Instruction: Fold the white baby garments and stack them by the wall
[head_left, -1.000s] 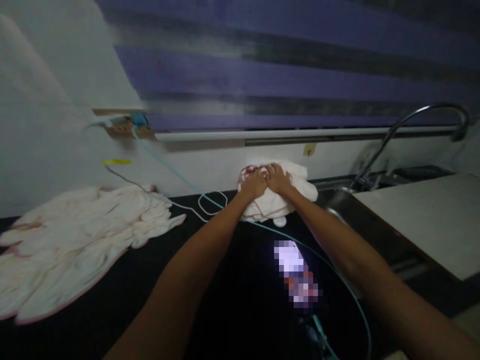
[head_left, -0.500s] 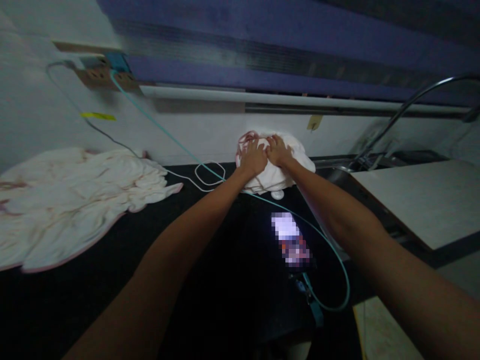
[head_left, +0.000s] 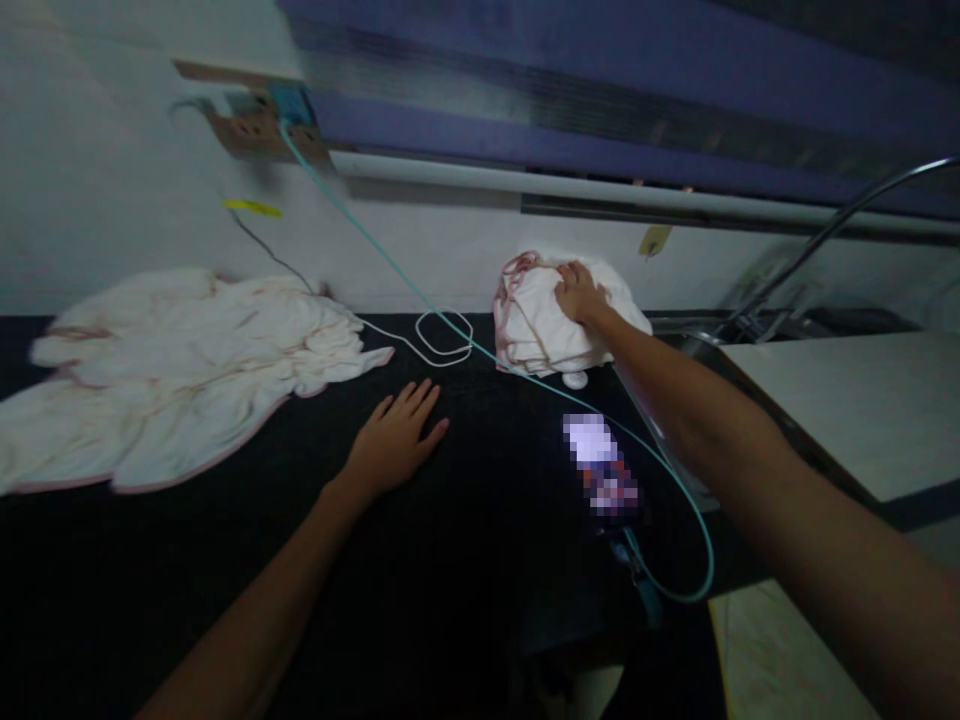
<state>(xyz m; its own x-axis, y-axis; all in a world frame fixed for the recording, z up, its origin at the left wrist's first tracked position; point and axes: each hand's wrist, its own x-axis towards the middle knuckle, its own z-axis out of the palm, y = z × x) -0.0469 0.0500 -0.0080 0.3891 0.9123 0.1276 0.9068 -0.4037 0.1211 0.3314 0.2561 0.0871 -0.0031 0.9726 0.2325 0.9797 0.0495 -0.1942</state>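
Hands (head_left: 581, 294) apart, right on folded cloth (head_left: 551, 330)

Left arm (head_left: 255, 590): enters at the lower left, slanting forward and inward.
Left wrist (head_left: 349, 493): nearly straight.
Left grip (head_left: 394, 440): palm down, fingers spread and pointing forward, thumb held out rightward.
Right arm (head_left: 742, 480): stretches from the lower right, reaching farther forward than the left.
Right grip (head_left: 582, 295): back upward, fingers loosely extended, angled leftward.

Two hands (head_left: 397, 440) (head_left: 581, 293) — two cloth piles (head_left: 187, 350) (head_left: 551, 325) — one phone (head_left: 601, 466), one faucet (head_left: 834, 227), one yellow tag (head_left: 253, 208).
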